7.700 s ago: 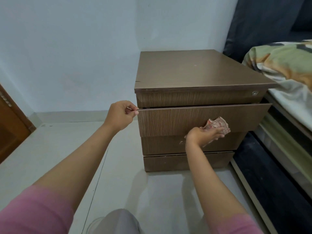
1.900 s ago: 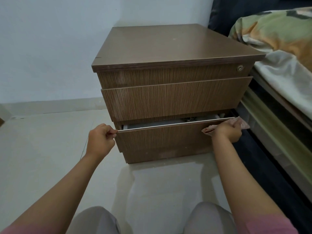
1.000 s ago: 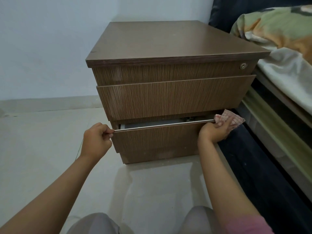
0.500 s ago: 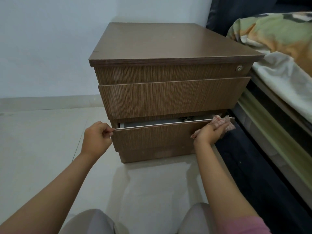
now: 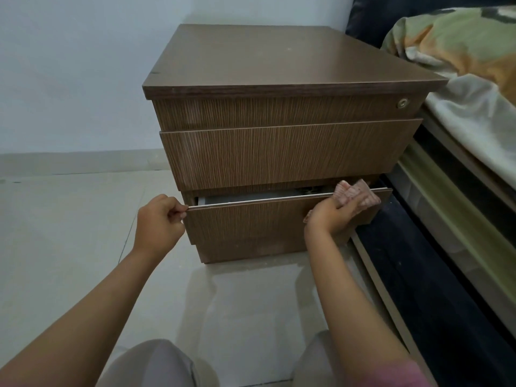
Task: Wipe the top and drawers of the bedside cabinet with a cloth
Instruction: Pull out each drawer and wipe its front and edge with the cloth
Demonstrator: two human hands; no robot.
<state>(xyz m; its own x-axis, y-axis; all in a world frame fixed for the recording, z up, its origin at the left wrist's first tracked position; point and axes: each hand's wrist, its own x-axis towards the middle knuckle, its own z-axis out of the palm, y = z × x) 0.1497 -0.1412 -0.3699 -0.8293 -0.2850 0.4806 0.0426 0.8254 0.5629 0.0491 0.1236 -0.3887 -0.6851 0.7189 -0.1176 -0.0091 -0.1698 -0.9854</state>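
Note:
The brown bedside cabinet stands against the white wall with three drawers. Its top drawer carries a small lock at the right, and the middle drawer sits slightly out. The bottom drawer is pulled out a little, showing a grey strip of its inside. My left hand pinches the left end of its top edge. My right hand presses a pink checked cloth over the top edge near the drawer's right end.
A bed with a rumpled green and orange blanket stands close against the cabinet's right side, its dark base running along the floor. Pale floor tiles spread to the left and front. My knees are at the bottom.
The cloth in my right hand has slid along the bottom drawer's top edge, leftward from the right end, then back a little to the right. My left hand has kept its grip on the left end.

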